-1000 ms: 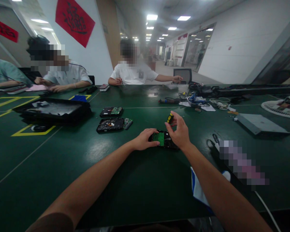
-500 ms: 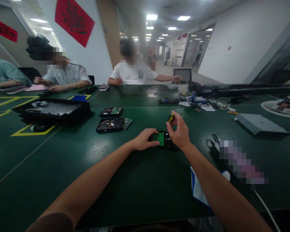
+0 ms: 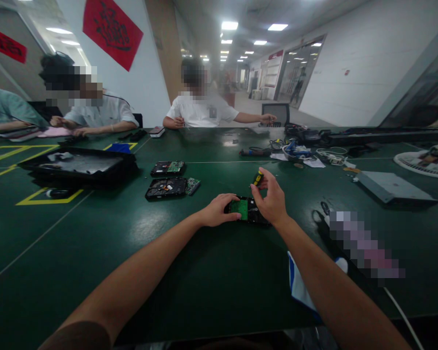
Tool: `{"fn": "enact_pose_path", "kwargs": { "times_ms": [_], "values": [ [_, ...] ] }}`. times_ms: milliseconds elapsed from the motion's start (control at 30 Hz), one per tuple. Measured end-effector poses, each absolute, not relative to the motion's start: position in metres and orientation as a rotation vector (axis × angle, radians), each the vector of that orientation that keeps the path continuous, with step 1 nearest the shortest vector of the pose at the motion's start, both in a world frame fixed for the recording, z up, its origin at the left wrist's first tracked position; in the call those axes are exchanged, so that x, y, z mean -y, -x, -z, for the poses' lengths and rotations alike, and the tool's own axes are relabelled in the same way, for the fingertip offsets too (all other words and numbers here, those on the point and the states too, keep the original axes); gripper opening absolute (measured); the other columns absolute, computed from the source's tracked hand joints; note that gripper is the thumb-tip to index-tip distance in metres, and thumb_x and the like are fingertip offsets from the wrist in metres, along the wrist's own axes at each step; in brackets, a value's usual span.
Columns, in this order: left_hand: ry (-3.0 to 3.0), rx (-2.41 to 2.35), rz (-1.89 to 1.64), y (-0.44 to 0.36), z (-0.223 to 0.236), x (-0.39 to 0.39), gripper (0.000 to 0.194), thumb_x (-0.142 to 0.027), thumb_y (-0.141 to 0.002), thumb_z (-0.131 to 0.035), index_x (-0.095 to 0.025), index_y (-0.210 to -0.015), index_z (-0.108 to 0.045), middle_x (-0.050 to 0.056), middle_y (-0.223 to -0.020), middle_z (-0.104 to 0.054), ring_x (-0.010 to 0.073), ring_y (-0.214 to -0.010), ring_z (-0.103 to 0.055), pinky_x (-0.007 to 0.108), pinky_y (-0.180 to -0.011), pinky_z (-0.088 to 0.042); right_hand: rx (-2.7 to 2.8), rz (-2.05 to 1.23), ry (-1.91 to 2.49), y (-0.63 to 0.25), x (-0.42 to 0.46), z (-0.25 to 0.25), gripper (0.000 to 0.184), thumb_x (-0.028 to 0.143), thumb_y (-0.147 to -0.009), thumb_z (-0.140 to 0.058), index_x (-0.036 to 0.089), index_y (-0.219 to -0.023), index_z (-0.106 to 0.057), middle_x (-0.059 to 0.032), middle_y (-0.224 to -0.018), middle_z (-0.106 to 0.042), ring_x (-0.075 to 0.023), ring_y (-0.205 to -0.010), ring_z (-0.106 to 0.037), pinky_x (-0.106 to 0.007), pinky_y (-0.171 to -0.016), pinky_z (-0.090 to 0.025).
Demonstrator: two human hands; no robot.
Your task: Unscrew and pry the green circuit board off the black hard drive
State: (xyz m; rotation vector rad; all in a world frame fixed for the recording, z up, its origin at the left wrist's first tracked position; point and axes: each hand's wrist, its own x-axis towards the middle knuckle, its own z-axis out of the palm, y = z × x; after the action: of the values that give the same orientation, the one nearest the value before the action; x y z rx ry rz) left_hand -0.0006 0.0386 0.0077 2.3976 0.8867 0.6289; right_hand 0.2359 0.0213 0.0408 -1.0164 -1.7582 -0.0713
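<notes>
A hard drive with a green circuit board lies on the table in front of me. My left hand grips its left end, thumb along the near edge and fingers over the far side. In my right hand a yellow and black screwdriver is held by its handle above the drive. The shaft and tip are too small or hidden to make out. Farther left lie a second hard drive, a loose circuit board touching its right end, and a third hard drive behind it.
A black tray stands at the left by a black mouse. On the right are a grey metal box, a cable bundle, a blurred power strip and a white-blue cloth. Co-workers sit across the table.
The screwdriver handle has tilted slightly to the right in my right hand over the last second. My left hand and the hard drive have stayed in place.
</notes>
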Motion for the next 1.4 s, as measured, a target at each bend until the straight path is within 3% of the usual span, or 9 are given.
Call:
{"fn": "enact_pose_path", "kwargs": {
  "times_ms": [1033, 1400],
  "values": [
    [-2.372, -0.893, -0.613, 0.0001, -0.0107, -0.0374, 0.068, -0.060, -0.086, -0.068, -0.025, -0.142, -0.052, 0.012, -0.148, -0.053, 0.0326, -0.139, -0.046, 0.053, -0.116, -0.037, 1.762, 0.100, 1.057, -0.2356, -0.0209, -0.0436, 0.058, 0.032, -0.095, -0.061, 0.030, -0.149, -0.041, -0.0098, -0.122, -0.062, -0.0221, -0.082, -0.064, -0.046, -0.078, -0.061],
    [-2.378, -0.897, -0.626, -0.0008, -0.0106, -0.0371, 0.067, -0.058, -0.086, -0.069, -0.025, -0.142, -0.052, 0.013, -0.148, -0.054, 0.0324, -0.139, -0.047, 0.053, -0.116, -0.037, 1.763, 0.139, 1.076, -0.2352, -0.0188, -0.0462, 0.055, 0.034, -0.094, -0.062, 0.031, -0.146, -0.044, -0.0075, -0.108, -0.061, -0.0216, -0.080, -0.062, -0.045, -0.077, -0.061]
  ]
}}
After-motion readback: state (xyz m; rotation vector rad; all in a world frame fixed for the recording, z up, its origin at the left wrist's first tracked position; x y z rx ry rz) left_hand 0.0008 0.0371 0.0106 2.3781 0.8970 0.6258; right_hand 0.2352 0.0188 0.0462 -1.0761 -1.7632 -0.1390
